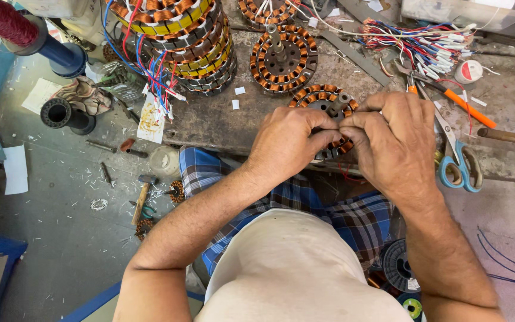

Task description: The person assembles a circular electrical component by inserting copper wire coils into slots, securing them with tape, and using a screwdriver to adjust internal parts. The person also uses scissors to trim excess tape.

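Hands: left hand (287,140) + right hand (391,140) pinch stator (327,100) | scissors (455,156) beside

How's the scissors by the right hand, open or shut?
Shut: the scissors lie flat on the bench, blue loops side by side, blades together.

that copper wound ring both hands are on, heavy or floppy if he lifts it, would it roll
The wound stator ring under the left hand and right hand probably stays stiff: its coils sit on a solid-looking metal core. It likely feels heavy for its size, being metal and copper. Lying flat on the workbench it should not roll, though on edge it might.
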